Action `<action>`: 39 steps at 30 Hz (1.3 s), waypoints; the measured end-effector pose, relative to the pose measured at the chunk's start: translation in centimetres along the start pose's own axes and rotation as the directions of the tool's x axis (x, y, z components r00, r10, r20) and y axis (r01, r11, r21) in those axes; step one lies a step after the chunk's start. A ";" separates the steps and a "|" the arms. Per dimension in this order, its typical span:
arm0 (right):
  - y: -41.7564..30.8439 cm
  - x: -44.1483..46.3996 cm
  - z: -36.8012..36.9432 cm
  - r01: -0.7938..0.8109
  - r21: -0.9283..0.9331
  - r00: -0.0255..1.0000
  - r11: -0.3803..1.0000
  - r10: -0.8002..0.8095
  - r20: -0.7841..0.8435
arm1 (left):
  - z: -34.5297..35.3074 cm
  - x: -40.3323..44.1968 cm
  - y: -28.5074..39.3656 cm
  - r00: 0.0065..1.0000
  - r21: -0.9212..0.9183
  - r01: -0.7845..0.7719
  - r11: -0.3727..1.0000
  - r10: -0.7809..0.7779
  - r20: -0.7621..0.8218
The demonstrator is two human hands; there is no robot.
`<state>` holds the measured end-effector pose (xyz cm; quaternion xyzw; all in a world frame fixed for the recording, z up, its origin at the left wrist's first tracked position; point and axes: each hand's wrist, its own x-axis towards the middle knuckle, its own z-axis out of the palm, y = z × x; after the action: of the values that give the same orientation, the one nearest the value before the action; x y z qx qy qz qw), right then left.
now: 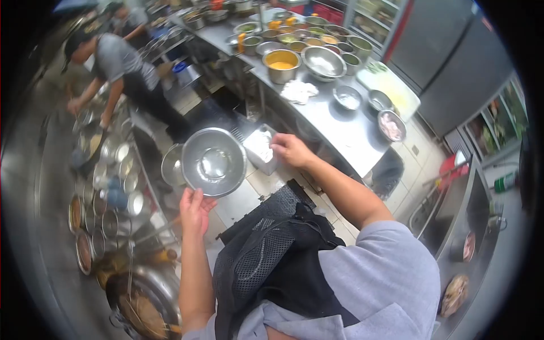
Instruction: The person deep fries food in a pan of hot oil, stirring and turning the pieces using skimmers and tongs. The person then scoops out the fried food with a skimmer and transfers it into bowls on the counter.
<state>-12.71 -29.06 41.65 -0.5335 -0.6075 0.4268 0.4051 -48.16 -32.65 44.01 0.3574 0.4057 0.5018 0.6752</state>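
Observation:
My left hand (196,209) holds a wide steel bowl (214,161) by its near rim, with the thumb at the edge. The bowl's shiny inside faces up, and I make out nothing in it but reflections. To the right of the bowl, my right hand (289,148) has its fingers drawn together over a container of white material (260,148); whether anything is between the fingertips is too small to tell. Left of the bowl, partly behind it, is another round metal pot (171,164).
A steel table (334,127) ahead carries many metal pots, a crumpled white cloth (298,92) and a cutting board (391,88). At left, a co-worker (122,68) leans over the stove side. A large wok (144,300) stands at lower left, a steel counter (464,209) at right.

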 end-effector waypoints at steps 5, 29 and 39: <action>6.3 -7.5 -14.5 -0.176 0.350 0.912 0.920 0.286 -0.295 | 13.9 8.1 -5.9 0.964 0.100 0.139 0.985 -0.157 0.212; 16.0 -1.9 -28.4 -0.330 -0.629 0.944 0.704 0.269 -0.194 | 24.4 19.7 -20.6 0.928 0.385 0.293 0.875 -0.357 0.107; 3.1 8.6 -1.5 0.483 -0.277 0.608 0.831 -0.091 0.789 | -5.8 -15.6 -12.7 0.581 0.144 0.059 0.988 0.083 -0.809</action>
<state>-11.21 -20.18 39.52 -0.2819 -0.8819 0.3752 0.0440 -51.09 -50.40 33.22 0.1421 0.7048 0.5811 0.3813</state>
